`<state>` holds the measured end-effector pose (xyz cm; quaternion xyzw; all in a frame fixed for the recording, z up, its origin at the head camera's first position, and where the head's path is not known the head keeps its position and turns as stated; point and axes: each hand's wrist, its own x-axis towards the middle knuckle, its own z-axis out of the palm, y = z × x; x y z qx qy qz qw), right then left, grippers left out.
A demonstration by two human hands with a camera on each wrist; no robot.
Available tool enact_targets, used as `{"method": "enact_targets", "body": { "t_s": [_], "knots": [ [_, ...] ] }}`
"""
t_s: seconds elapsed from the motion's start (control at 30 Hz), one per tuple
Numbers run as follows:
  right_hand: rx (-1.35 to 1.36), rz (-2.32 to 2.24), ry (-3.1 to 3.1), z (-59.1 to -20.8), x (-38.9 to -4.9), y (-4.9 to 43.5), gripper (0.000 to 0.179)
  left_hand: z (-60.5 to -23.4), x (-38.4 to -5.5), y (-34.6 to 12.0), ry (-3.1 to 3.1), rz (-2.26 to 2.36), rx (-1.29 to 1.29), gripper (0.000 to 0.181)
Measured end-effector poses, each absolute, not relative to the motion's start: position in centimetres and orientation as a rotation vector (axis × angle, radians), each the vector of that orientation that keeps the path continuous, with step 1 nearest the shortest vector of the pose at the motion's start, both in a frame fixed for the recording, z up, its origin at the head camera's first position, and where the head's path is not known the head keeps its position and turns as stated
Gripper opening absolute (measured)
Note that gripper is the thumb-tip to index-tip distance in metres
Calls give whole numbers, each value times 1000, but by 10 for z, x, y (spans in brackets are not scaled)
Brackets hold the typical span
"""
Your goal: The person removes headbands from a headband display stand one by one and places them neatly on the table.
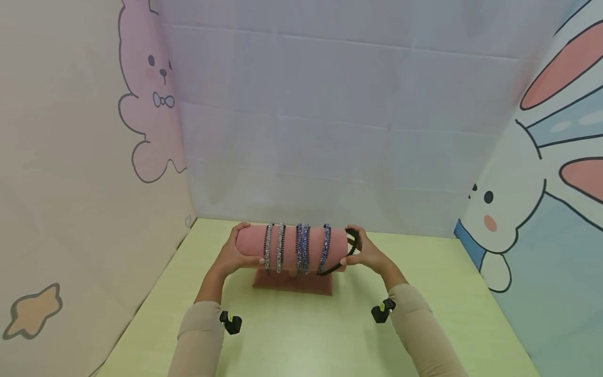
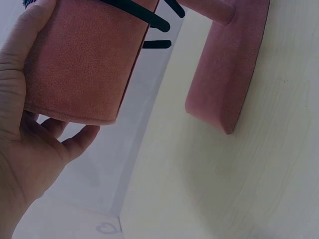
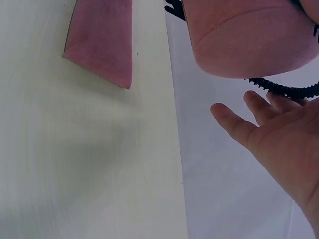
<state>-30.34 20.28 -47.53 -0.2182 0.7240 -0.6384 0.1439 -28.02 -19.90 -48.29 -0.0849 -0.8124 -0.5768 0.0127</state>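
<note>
A pink velvet display roll (image 1: 252,240) lies sideways on its stand, whose pink base (image 1: 292,285) rests on the table. Several glittery toothed headbands circle it: two silver headbands (image 1: 280,248) toward the left and blue headbands (image 1: 325,248) toward the right. My left hand (image 1: 230,256) grips the roll's left end, thumb along the near side and fingers round the far side. At the right end, my right hand (image 1: 369,255) holds a black toothed headband (image 3: 291,92) between thumb and fingers. Part of that band slants below the roll's edge.
The pale yellow-green table (image 1: 282,340) meets a white cloth backdrop (image 1: 330,131) behind the stand. Side cloths carry a pink cartoon figure (image 1: 146,104) and a white rabbit (image 1: 509,209). Small black devices (image 1: 231,322) sit at both wrists.
</note>
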Motion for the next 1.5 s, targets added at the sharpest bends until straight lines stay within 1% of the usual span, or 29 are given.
{"method": "enact_targets", "body": {
  "t_s": [0.2, 0.33, 0.43, 0.6, 0.73, 0.83, 1.07, 1.5],
  "knots": [
    [-588, -1879, 2080, -482, -299, 207, 96, -469, -273, -196, -2532, -1843, -256, 107],
    [-549, -1893, 2115, -487, -295, 209, 99, -460, -267, -194, -2520, -1864, -278, 107],
    [-531, -1881, 2156, -490, -291, 211, 101, -465, -269, -195, -2522, -1867, -269, 107],
    [-516, -1854, 2238, -494, -287, 216, 98, -480, -279, -198, -2518, -1846, -246, 107],
    [-495, -1848, 2275, -493, -282, 221, 98, -483, -282, -198, -2515, -1828, -249, 109],
    [-469, -1851, 2278, -493, -278, 224, 99, -480, -280, -198, -2521, -1848, -240, 109],
    [-430, -1887, 2251, -495, -272, 227, 99, -459, -264, -192, -2531, -1857, -275, 106],
    [-465, -2069, 2220, -502, -266, 230, 99, -456, -263, -191, -2536, -1819, -272, 105]
  ]
}}
